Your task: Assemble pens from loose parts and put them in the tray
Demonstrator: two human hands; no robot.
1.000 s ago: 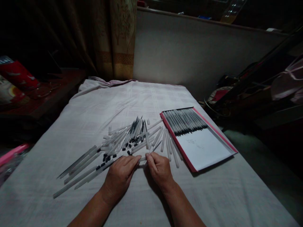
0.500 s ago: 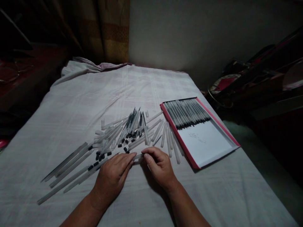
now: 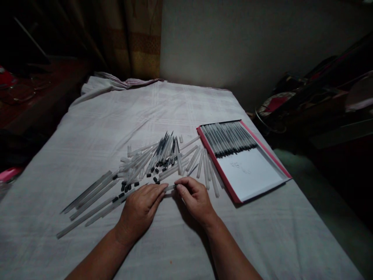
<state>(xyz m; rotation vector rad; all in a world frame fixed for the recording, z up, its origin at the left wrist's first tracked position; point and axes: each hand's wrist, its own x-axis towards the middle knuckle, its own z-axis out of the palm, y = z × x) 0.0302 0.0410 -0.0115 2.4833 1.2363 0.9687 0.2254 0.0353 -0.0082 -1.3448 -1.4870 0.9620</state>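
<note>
My left hand (image 3: 140, 210) and my right hand (image 3: 194, 198) rest close together on the white cloth (image 3: 175, 109), fingertips pinching a clear pen barrel (image 3: 169, 188) between them. Just beyond the hands lies a loose heap of clear pen barrels, black refills and small black caps (image 3: 157, 163). Longer clear tubes (image 3: 90, 200) lie fanned out left of my left hand. To the right sits a red-edged white tray (image 3: 256, 179) with a neat row of assembled pens (image 3: 229, 139) along its far end.
A brown curtain (image 3: 136, 39) and pale wall stand behind the cloth-covered surface. Dark furniture and a red item are at far left, and cluttered dark objects (image 3: 305, 97) are off the right edge. A pink object (image 3: 8, 174) shows at the left margin.
The view dropped and shifted slightly. Both hands stay together on the same pen barrel, with only small finger movements.
</note>
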